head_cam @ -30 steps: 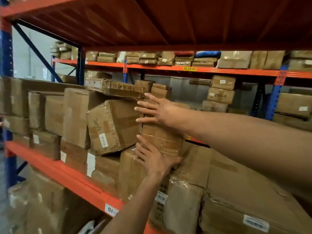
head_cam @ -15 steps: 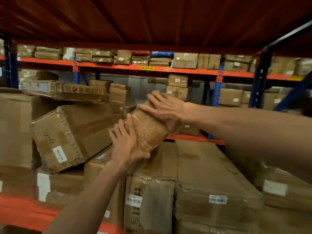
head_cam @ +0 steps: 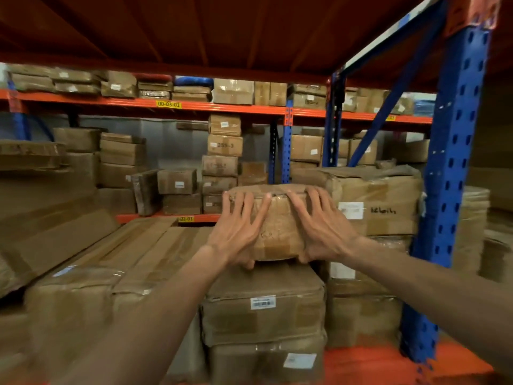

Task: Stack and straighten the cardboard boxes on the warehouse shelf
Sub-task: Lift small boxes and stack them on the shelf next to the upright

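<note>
A small tape-wrapped cardboard box (head_cam: 279,218) is held at centre, its underside at the top of a labelled box (head_cam: 263,304) stacked on another labelled box (head_cam: 266,359). My left hand (head_cam: 238,232) grips its left side with fingers spread over the front and thumb underneath. My right hand (head_cam: 322,226) grips its right side the same way. A large box with handwriting (head_cam: 388,204) stands just to the right of the held one, on further boxes.
Long flat boxes (head_cam: 133,254) lie to the left on the orange shelf (head_cam: 369,362). A blue upright post (head_cam: 455,173) stands at right, with a diagonal brace behind. More box-filled shelves (head_cam: 222,151) stand across the aisle. An orange deck hangs overhead.
Both hands lifted the small box off the left pile and carried it right, onto the stack by the blue post. The view swung right with it.
</note>
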Motion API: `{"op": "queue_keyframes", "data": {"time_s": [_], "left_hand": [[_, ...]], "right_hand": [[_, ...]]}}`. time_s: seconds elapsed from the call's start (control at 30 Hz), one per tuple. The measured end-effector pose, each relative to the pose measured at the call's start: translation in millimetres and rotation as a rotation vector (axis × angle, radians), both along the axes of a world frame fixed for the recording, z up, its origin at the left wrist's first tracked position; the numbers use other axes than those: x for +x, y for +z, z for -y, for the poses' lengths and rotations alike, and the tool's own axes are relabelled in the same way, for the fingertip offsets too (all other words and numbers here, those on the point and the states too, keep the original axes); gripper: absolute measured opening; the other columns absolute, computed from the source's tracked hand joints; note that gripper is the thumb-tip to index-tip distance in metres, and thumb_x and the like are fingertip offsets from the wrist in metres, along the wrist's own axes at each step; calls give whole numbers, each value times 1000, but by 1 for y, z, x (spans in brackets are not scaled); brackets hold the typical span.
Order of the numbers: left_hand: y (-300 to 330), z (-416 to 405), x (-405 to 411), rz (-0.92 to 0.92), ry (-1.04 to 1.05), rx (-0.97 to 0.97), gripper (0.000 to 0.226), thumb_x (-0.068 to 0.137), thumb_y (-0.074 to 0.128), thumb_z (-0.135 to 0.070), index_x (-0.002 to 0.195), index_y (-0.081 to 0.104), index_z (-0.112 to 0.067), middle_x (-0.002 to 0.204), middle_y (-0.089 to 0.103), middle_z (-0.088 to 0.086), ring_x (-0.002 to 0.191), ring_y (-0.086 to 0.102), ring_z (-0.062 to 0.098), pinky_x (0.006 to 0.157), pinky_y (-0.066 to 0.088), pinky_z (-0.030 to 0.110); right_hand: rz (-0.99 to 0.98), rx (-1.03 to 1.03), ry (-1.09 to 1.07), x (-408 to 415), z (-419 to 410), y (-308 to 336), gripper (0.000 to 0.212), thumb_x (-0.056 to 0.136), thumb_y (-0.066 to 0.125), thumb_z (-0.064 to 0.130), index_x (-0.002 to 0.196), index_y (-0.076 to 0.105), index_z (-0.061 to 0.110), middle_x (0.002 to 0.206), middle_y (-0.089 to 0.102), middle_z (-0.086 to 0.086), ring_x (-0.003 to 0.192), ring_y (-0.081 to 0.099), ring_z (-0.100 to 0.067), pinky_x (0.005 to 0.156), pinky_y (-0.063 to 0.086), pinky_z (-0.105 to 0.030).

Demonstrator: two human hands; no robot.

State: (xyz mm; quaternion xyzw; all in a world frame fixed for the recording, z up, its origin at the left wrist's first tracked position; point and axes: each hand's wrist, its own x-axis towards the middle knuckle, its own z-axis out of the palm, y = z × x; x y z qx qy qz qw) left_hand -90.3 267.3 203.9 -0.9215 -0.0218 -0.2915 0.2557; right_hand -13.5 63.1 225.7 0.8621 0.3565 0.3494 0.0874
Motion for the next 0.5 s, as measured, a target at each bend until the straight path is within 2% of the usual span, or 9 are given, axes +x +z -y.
{"op": "queue_keyframes", "data": {"time_s": [0.07,0.13,0.23,0.37,0.5], "left_hand": [[-11,14,6,-19,2,32,160,58,82,-70,149,-34,-7,158,6,35,146,12,51,116,10,70],[-24,14,1,-39,25,62,159,59,80,-71,149,-33,-7,159,5,35,146,12,50,115,9,69],[-43,11,-8,-12,69,51,161,56,82,-70,151,-32,-8,158,10,34,145,15,50,114,10,71],[-40,25,-7,-46,148,34,159,61,80,-68,143,-42,-8,160,4,32,147,9,50,116,7,72],[-41,32,-8,-44,204,29,158,63,79,-68,143,-43,-7,161,3,32,148,8,50,116,6,72]], "right_hand": [[7,63,11,10,18,-23,154,44,83,68,155,-13,21,146,21,-28,134,25,-46,113,30,-51],[38,90,61,16,18,-46,157,35,84,69,157,1,16,142,25,-30,129,30,-49,109,34,-57],[46,120,141,21,12,-70,154,33,86,68,157,13,13,140,26,-31,130,27,-50,107,35,-65],[24,95,151,27,17,-69,152,42,81,72,159,4,14,144,23,-32,134,25,-51,110,30,-63],[2,58,129,24,16,-69,150,53,75,75,156,-19,18,150,14,-31,140,15,-49,115,19,-62]]}}
